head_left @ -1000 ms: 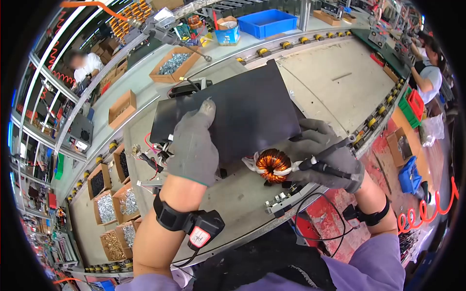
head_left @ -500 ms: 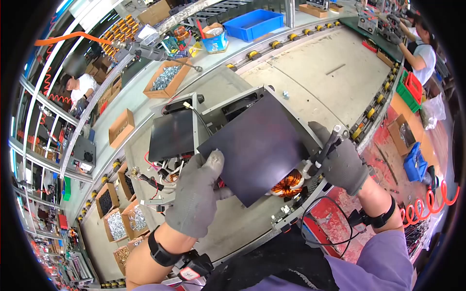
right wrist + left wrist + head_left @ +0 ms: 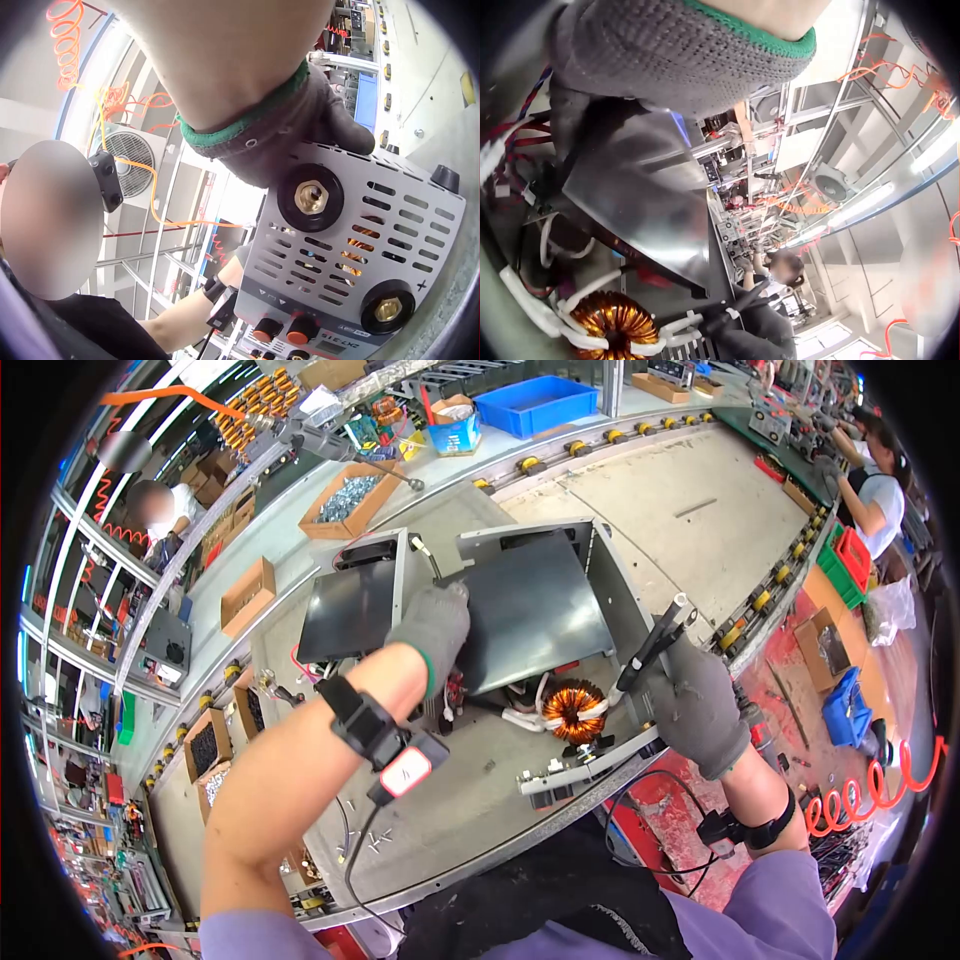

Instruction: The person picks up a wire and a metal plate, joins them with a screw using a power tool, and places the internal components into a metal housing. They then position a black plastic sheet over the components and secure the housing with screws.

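The gloved left hand (image 3: 432, 628), fingers bent over the near left edge of the dark panel (image 3: 530, 615), presses it down into the grey metal chassis (image 3: 600, 575), with the forearm reaching in steeply from the lower left. The gloved right hand (image 3: 697, 705) is curled round a black-handled tool (image 3: 655, 645), tip up, at the chassis's right side. The panel sits tilted just above the copper toroid coil (image 3: 575, 710) and its white leads, so a hard or skewed push could pinch those wires or jam the panel crooked against the chassis wall, and the tool could knock the coil.
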### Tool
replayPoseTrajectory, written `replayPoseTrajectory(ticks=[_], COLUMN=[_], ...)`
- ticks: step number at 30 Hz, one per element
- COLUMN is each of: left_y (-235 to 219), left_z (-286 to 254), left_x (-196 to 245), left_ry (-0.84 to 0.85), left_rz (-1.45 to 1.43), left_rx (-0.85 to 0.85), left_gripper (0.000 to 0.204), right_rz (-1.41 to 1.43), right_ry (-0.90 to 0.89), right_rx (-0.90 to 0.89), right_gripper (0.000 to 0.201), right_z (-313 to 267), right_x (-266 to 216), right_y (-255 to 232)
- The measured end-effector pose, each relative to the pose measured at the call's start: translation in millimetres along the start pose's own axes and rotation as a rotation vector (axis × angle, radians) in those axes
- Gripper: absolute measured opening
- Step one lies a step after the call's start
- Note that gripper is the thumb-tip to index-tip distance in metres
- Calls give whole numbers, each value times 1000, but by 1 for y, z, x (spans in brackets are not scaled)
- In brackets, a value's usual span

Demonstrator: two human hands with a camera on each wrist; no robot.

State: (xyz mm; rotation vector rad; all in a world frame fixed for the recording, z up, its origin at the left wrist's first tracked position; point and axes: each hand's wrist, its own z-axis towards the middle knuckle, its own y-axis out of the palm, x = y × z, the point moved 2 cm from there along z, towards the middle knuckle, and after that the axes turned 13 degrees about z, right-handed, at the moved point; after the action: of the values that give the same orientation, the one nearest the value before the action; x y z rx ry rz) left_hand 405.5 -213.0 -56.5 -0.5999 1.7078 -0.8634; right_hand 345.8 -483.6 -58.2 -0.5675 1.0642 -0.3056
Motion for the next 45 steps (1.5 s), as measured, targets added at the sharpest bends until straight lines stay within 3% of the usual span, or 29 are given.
replayPoseTrajectory(ticks=[2, 3, 6, 7, 8, 10, 11, 15, 16, 18, 19, 20, 21, 22, 23, 25, 26, 28, 29, 30, 31, 32, 34, 36, 38, 40, 43, 45], left_y=[74, 64, 69, 75, 50, -20, -2, -2, -1, -6, -7, -11, -21, -29, -49, -65, -63, -58, -56, -52, -45, -30, 4, 36, 60, 89, 118, 128], left_z=[41, 42, 49, 50, 44, 23, 28, 41, 43, 43, 36, 32, 23, 15, -10, -47, -64, -100, -115, -130, -144, -159, -188, -213, -234, -252, -272, -281], left_x=[-15, -26, -26, -23, -18, -10, -3, 11, 7, 2, -6, -13, -21, -33, -42, -58, -62, -71, -71, -71, -72, -73, -76, -71, -69, -65, -58, -56], left_ry=[-42, 103, 201, 122, 119, -220, -81, -31, -113, -261, -392, -303, -218, -173, -2, 11, 9, 53, 50, -70, -186, -232, -321, -350, -516, -579, -709, -760], left_rz=[-461, -570, -684, -907, -907, -654, -352, -176, -465, -1036, -1464, -1456, -1446, -1382, -1617, -1682, -1691, -1684, -1693, -1632, -1567, -1587, -1637, -1733, -1800, -1856, -1877, -1879], left_rx=[133, 261, 196, 55, 52, -149, 89, 62, 36, -18, -193, -91, 13, -58, -43, 96, 90, 427, 423, 389, 357, 330, 299, 354, 380, 351, 333, 348], left_gripper=[43, 46, 47, 38, 38, 30, 21, 20, 20, 24, 45, 44, 44, 39, 39, 42, 42, 43, 43, 45, 47, 49, 54, 52, 44, 45, 45, 40], right_rz=[-35, -66, -59, -56, -16, 24, 74, 96, 88, 567, 635, 732, 626, 520, 519, 38, 33, -271, -574, -579, -756, -934, -963, -672, -702, -583, -635, -199], right_ry=[34, 68, -1, 3, 34, 66, 108, 204, 203, 314, 307, 296, 330, 360, 366, 455, 462, 287, 175, 178, 276, 374, 396, 615, 522, 589, 689, 823], right_rx=[-24, -41, -84, -94, -70, -55, -28, -38, -41, -144, -108, -114, -99, -87, -87, -272, -279, -285, -296, -304, -254, -198, -147, -80, -36, -50, 17, 38], right_gripper=[21, 22, 22, 22, 21, 21, 31, 50, 50, 49, 66, 69, 67, 65, 65, 60, 60, 58, 64, 64, 66, 69, 68, 62, 54, 49, 44, 36], right_z=[1, 1, 3, 2, 2, 4, 6, 8, 6, -1, -15, -24, -34, -44, -55, -81, -93, -116, -122, -132, -144, -158, -185, -196, -189, -179, -161, -166], right_x=[0, 1, -6, -7, -8, -11, -13, -9, -8, 1, 15, 19, 24, 29, 34, 44, 48, 52, 50, 51, 59, 69, 100, 112, 110, 124, 136, 167], right_y=[-3, -4, -3, 0, 3, 8, 10, 11, 6, -11, -21, -32, -44, -55, -64, -78, -80, -81, -82, -84, -88, -93, -105, -111, -109, -116, -107, -121])
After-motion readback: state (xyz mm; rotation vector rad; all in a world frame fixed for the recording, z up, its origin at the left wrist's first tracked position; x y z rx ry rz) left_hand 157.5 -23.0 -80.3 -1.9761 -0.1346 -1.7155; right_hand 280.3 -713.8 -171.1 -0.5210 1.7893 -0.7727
